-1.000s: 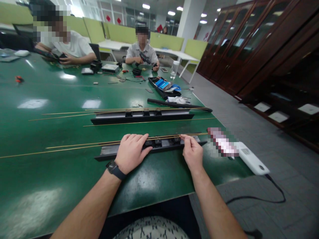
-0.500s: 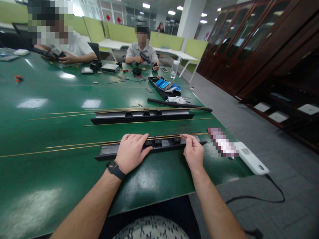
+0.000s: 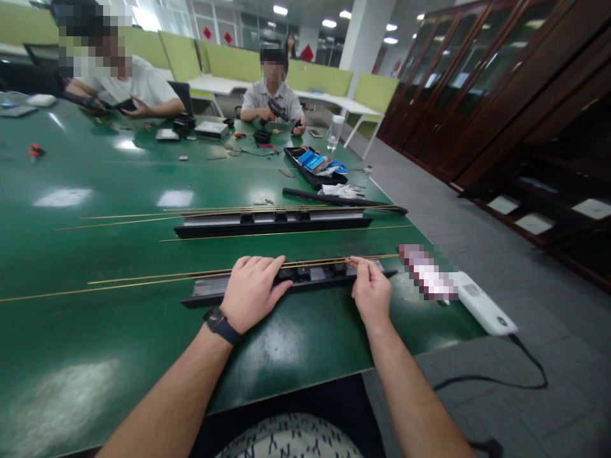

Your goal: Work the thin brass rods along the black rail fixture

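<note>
Pinching the rods (image 3: 315,262) at the fingertips, your right hand (image 3: 349,261) is closed in tight by the right end of the near rail (image 3: 317,274)! Your left hand (image 3: 255,289) lies palm down across that rail, over the rods, thumb spread towards you; whether it grips or just presses, I can't tell. Between your hands, black blocks (image 3: 303,273) sit in the rail, the rods running above them and far out left. Beyond, the far rail (image 3: 272,226) lies roughly parallel on the desk (image 3: 277,362), other rods (image 3: 267,210) along its back edge. Further off, a glove (image 3: 341,191) touches a black strip (image 3: 372,205), with a tray (image 3: 329,183) of blue packs (image 3: 312,162) behind. Off to your right, a white device (image 3: 483,305) sits by the desk's edge, its cable (image 3: 534,356) hanging. Across from you, two people handle dark tools.
</note>
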Tool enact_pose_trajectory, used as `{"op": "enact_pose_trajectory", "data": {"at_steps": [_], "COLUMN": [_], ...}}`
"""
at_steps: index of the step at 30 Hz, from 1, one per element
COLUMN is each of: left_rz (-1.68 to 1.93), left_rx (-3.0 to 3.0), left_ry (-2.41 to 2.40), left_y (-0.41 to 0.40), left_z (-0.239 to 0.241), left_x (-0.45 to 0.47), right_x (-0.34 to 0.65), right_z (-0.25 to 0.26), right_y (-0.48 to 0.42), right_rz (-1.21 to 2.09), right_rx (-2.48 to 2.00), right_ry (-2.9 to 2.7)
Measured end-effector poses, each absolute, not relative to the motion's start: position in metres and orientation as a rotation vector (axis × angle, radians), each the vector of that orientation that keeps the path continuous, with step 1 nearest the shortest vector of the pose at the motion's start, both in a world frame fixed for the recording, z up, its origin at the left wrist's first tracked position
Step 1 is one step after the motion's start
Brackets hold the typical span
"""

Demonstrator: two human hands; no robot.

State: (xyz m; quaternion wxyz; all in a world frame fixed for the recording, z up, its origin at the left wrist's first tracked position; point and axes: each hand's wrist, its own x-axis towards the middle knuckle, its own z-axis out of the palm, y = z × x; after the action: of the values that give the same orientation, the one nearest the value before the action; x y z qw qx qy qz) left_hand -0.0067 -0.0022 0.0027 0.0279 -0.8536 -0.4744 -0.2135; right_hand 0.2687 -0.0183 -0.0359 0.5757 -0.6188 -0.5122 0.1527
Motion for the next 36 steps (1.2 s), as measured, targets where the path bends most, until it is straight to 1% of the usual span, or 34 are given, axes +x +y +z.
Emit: {"op": "enact_pose_trajectory", "data": {"at_steps": [36], "left_rz": [-0.668], "left_rx": [-2.639], "left_ry": [-1.471], "left_y": [-0.0024], "left_z": [0.0038], "left_x": [-0.0068], "right_x": [0.2684], "right_z": [-0.0362], "right_y": [-0.0178], "right_rz": [0.356], "right_rx": [-1.436], "right_ry": [-1.194]}}
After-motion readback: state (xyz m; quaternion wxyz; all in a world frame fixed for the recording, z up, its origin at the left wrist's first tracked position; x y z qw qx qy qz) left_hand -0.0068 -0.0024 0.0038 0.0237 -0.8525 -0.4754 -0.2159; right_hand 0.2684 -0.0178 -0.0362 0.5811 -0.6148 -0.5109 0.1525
